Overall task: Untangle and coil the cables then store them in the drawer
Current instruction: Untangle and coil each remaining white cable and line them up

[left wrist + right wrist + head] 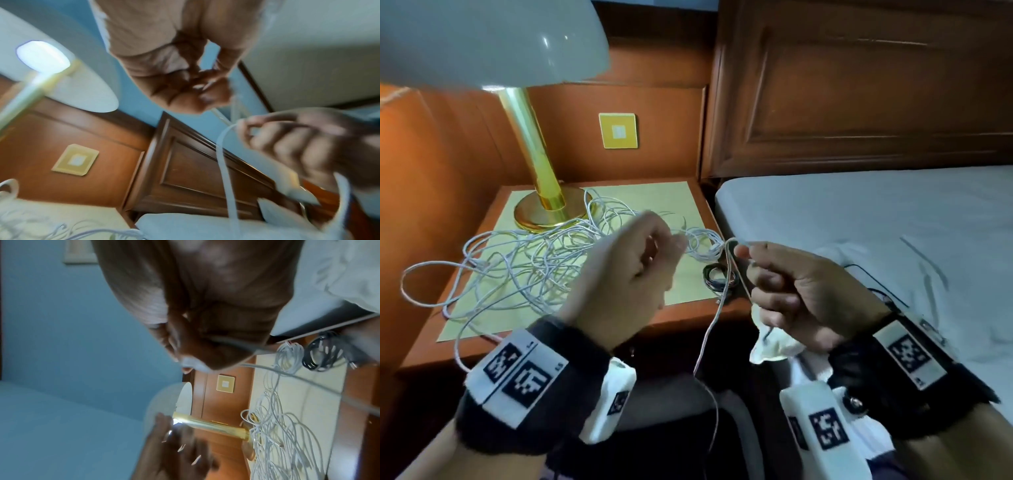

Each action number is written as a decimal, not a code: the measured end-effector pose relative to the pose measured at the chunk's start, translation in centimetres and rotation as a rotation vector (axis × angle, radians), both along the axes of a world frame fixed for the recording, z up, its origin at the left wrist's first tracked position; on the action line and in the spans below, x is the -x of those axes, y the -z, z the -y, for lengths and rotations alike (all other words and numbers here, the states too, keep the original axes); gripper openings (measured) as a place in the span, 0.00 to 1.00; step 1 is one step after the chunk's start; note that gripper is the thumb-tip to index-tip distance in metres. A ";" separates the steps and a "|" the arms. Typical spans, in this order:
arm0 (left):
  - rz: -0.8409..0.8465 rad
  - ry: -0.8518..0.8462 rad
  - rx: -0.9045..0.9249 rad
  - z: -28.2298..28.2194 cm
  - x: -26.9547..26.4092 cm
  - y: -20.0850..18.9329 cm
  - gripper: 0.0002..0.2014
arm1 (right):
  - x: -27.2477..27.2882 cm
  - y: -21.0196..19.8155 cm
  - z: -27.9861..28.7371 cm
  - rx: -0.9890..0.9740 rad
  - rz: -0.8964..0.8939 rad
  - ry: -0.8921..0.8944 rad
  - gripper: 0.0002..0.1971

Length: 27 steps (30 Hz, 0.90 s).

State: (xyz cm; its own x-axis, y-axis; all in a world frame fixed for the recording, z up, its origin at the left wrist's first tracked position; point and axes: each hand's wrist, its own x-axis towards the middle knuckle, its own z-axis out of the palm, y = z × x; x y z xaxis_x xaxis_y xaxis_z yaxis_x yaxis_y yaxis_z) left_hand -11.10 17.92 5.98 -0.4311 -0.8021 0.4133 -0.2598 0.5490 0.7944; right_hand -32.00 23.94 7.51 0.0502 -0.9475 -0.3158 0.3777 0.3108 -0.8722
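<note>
While right hand (787, 291) pinches white cable (717, 318) — left hand (626, 274) loosely curled, lamp (541, 178) beside tangle (527, 263).

The lamp's stem (530, 144) was polished, glossy brass; the headboard (859, 85) was varnished wood; the bed sheet (859, 219) was matt cloth.

We see the wooden bedside table (681, 317) left of the white-sheeted bed (859, 219). On it: brass-stemmed table lamp (541, 192) at back left, tangled white cables (524, 260) spread in front of the lamp, small coiled black cable (717, 279) at the right edge. Square yellow wall plate (618, 131) behind.
</note>
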 end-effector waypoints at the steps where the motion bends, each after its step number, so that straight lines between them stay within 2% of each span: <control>1: -0.047 -0.070 -0.016 1.2 -0.1 0.5 0.15 | 0.3 -0.1 -0.1 0.030 -0.015 -0.011 0.10; 2: -0.063 -0.070 -0.075 2.0 0.0 1.0 0.16 | 0.5 -0.1 -0.2 0.056 -0.005 -0.030 0.11; 5: -0.081 0.204 -0.267 2.0 1.7 2.2 0.24 | 0.5 -0.1 -0.5 0.107 0.102 -0.133 0.12; 7: -0.144 0.378 -0.365 1.5 2.8 2.9 0.19 | 0.4 -0.2 -0.5 0.137 0.163 -0.165 0.13; 9: -0.184 0.431 -0.477 1.4 3.0 3.0 0.11 | 0.6 -0.3 -0.4 0.148 0.272 -0.106 0.13; 11: -0.168 0.320 -0.570 2.4 2.5 2.8 0.15 | 1.5 -0.2 -0.2 0.196 0.371 -0.007 0.14; 13: -0.210 0.132 -0.641 3.5 1.5 2.9 0.18 | 2.7 0.0 0.0 0.250 0.423 0.068 0.16; 15: -0.229 -0.013 -0.625 4.9 0.4 3.4 0.19 | 3.6 0.2 0.2 0.264 0.428 0.112 0.17; 18: -0.034 -0.163 -0.480 6.0 -1.0 4.2 0.28 | 4.2 0.6 0.6 0.231 0.362 0.199 0.18; 20: 0.037 -0.254 -0.410 6.3 -1.6 4.5 0.31 | 4.2 0.9 1.1 0.218 0.313 0.241 0.20; 23: 0.016 -0.343 -0.395 6.4 -2.0 4.5 0.25 | 3.8 1.3 1.6 0.210 0.177 0.243 0.21; 27: -0.005 -0.436 -0.359 6.7 -2.0 4.5 0.24 | 3.2 1.4 1.6 0.193 -0.010 0.115 0.19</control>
State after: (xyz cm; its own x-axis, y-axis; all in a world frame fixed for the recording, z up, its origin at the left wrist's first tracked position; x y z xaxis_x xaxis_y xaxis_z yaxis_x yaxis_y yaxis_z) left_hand -9.07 11.23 1.43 -0.0269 -0.9962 0.0829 -0.3978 0.0868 0.9134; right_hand -35.18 22.35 6.11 -0.0643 -0.9897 -0.1283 0.3920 0.0932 -0.9152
